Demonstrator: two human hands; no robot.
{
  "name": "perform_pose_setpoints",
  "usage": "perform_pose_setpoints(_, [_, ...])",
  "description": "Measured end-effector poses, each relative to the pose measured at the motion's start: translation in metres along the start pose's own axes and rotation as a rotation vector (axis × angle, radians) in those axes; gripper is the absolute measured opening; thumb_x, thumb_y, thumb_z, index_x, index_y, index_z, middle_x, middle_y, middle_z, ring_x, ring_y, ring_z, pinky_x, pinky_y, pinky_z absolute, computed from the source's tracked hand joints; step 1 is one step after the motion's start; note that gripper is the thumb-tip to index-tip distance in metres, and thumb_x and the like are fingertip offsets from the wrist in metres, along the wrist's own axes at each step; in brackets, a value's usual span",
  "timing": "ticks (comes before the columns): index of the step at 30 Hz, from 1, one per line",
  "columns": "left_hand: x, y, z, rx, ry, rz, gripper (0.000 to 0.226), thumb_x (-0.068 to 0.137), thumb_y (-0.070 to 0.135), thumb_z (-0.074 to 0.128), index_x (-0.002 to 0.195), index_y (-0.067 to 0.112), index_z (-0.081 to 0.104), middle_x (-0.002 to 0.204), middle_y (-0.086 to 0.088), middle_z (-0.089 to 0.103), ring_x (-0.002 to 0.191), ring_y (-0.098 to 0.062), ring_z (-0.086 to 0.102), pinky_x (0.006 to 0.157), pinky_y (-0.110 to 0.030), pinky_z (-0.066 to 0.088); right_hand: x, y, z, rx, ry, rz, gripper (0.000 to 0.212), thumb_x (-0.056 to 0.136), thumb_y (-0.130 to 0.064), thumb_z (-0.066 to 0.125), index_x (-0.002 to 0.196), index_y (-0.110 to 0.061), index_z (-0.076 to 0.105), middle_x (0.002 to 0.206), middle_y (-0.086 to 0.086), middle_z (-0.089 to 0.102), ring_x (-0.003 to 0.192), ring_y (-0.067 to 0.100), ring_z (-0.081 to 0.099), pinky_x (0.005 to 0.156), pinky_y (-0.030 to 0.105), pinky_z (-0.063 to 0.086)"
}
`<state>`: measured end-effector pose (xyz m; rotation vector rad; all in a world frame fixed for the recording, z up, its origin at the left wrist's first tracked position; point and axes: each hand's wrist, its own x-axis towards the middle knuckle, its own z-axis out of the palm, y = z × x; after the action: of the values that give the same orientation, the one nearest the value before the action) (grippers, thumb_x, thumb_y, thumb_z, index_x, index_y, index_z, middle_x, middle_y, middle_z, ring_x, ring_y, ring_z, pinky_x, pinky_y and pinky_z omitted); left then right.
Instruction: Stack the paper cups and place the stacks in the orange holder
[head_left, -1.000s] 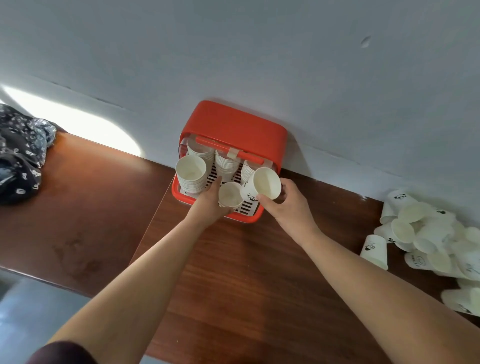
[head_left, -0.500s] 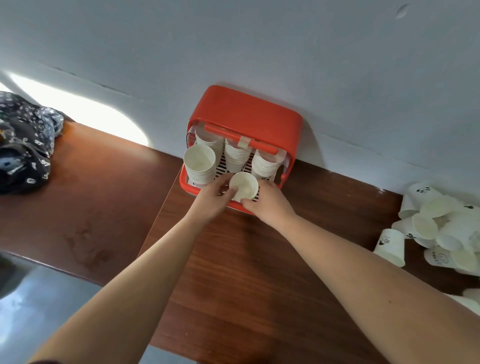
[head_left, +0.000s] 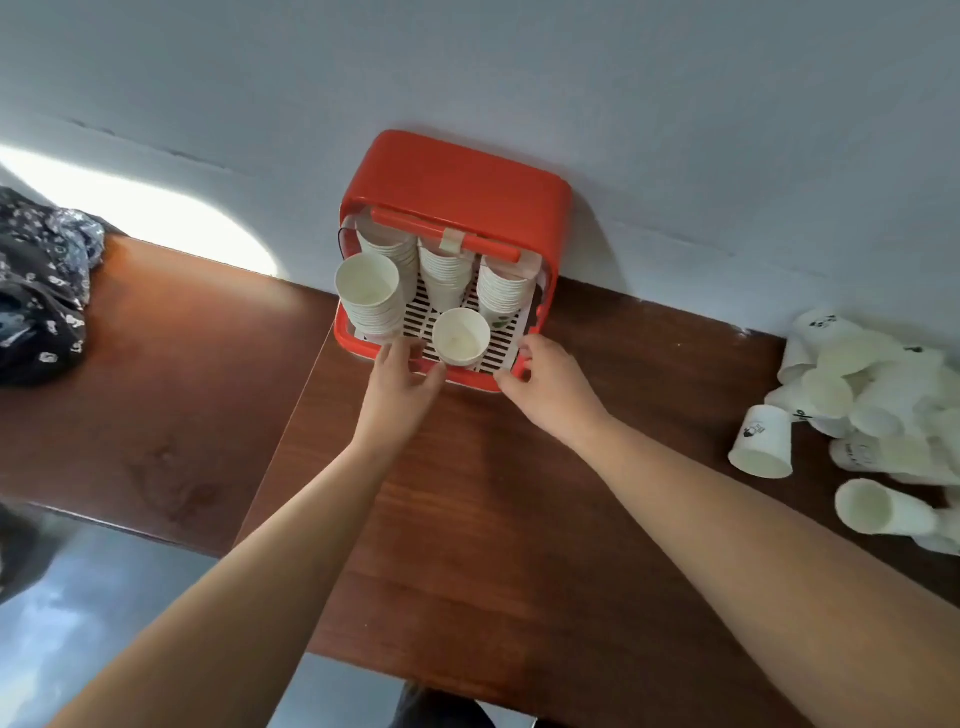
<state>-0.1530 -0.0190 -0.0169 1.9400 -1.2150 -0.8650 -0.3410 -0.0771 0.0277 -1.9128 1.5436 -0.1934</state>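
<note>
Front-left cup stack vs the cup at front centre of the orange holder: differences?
Height: the front-left stack stands tall; the front-centre cup sits low.
Rims: the front-left stack shows many nested rims down its side; the front-centre cup shows one.
Shared: both white paper, upright, mouths up, on the slatted tray of the orange holder.
</note>
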Motion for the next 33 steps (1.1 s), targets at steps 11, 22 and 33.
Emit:
perform_pose_setpoints(11, [-0.065, 0.096, 0.130, 0.126, -0.412, 0.105, 0.017, 0.091, 0.027, 0.068, 0.102, 0.014, 0.066, 0.102, 0.001, 0.067, 0.094, -0.012, 0.061, 0.086, -0.027, 0.046, -0.131, 0.201, -0.135, -0.195, 0.149, 0.316, 0.051, 0.089, -0.033, 0.063, 0.132, -0.008, 0.053, 0.131, 0.013, 0.050, 0.118, 0.030, 0.054, 0.096, 0.040, 0.046])
perform_pose_setpoints(22, [-0.084, 0.209, 0.340, 0.185, -0.450, -0.070, 0.059, 0.088, 0.053, 0.065, 0.129, 0.012, 0.051, 0.131, -0.006, 0.050, 0.117, -0.024, 0.052, 0.097, -0.038, 0.045, -0.168, 0.355, -0.202, -0.240, 0.181, 0.332, 0.059, 0.085, -0.041, 0.066, 0.133, -0.010, 0.052, 0.127, 0.012, 0.048, 0.116, 0.031, 0.051, 0.095, 0.043, 0.047])
perform_pose_setpoints(33, [-0.110, 0.198, 0.400, 0.225, -0.397, -0.216, 0.069, 0.084, 0.030, 0.070, 0.144, 0.015, 0.038, 0.136, -0.012, 0.045, 0.122, -0.031, 0.049, 0.086, -0.032, 0.038, -0.175, 0.418, -0.179, -0.632, -0.015, 0.137, 0.072, 0.075, -0.012, 0.073, 0.139, -0.011, 0.040, 0.128, 0.014, 0.044, 0.114, 0.030, 0.046, 0.094, 0.037, 0.045])
